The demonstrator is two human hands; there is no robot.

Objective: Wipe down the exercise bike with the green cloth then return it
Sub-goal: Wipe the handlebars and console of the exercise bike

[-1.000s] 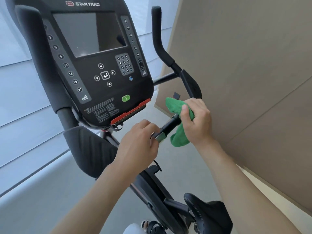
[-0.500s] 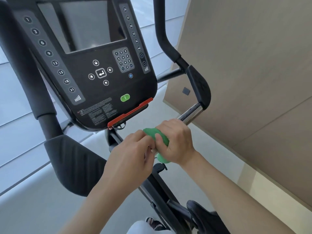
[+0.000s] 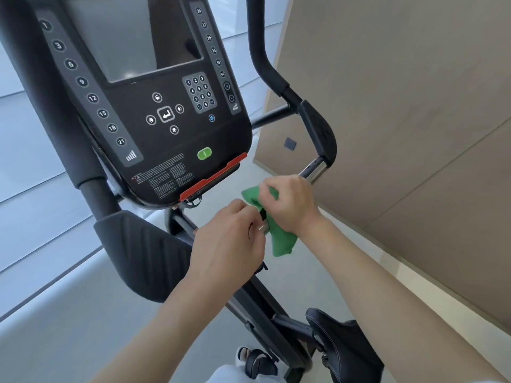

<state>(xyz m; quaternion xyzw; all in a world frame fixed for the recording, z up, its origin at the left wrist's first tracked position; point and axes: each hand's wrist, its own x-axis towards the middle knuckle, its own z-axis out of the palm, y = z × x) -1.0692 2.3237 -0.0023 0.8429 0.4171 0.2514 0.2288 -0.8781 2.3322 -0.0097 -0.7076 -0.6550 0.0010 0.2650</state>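
The right hand (image 3: 290,205) is gripping the green cloth (image 3: 279,239), fingers curled over it and round the handlebar, with one fold sticking up toward the console and a longer tail hanging below the wrist. Just beside it, almost touching, the left hand (image 3: 229,239) is closing its grip round the same bar, bare, a sliver of metal showing between the two hands. The chrome handlebar (image 3: 313,170) is running on a slant from the hands up and away to the right, toward the black elbow pad (image 3: 318,131), so its long axis is leading straight out from the cloth hand, which is the nearer one to that unwiped stretch. I would guess the next stroke slides along it. Room is tight there: the beige wall panel (image 3: 401,106) is standing close behind the bar's far end, while the console (image 3: 154,106) is overhanging the hands on the other side. The saddle (image 3: 340,335) is lying below, well apart.
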